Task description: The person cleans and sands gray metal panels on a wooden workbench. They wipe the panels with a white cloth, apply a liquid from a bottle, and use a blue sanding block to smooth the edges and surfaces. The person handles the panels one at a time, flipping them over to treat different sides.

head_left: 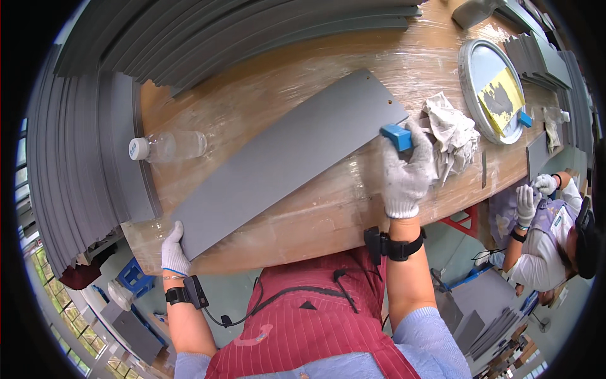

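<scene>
A long grey panel [287, 155] lies slantwise across the table, with two small holes at its far right end. My left hand [175, 250], in a white glove, grips the panel's near left corner. At the far right end, my gloved right hand [409, 170] is closed round a small blue block [396, 136], close to the panel's edge. Fingers partly cover the block, so its exact kind is hidden. Just right of this hand lies a crumpled white cloth [451, 132].
The table [297, 230] is covered in clear film. A clear bottle [173, 146] lies at left. Stacked grey panels [82, 151] line the left and far sides. A round lid [468, 69] at right holds a yellow sheet [512, 88] smeared grey. Another person [536, 246] works at far right.
</scene>
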Motion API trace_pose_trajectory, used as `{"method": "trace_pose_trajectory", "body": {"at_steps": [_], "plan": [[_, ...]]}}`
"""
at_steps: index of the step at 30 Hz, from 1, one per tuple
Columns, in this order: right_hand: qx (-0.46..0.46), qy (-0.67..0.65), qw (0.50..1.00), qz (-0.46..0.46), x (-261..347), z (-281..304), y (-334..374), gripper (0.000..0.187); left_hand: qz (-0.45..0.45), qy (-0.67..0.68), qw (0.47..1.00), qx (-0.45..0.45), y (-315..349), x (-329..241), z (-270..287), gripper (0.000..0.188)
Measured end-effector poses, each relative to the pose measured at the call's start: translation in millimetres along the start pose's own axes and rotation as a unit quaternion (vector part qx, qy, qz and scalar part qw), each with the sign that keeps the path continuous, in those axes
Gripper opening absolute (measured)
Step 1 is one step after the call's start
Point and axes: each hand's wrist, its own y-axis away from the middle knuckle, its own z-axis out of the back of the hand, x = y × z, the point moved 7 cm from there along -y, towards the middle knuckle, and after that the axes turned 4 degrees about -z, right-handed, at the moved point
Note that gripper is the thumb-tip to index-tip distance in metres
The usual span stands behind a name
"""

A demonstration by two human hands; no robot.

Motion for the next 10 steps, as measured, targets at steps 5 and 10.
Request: {"method": "trace_pose_trajectory", "body": {"at_steps": [5,10], "plan": [[0.173,-0.045,0.981,0.078,74,-43,89,0.05,-0.018,0.039,0.999,0.014,21,0,-30,0.044],[0.194,-0.122,0.973,0.032,82,-41,91,0.047,-0.042,0.072,0.996,0.03,35,-10,-44,0.049]]}}
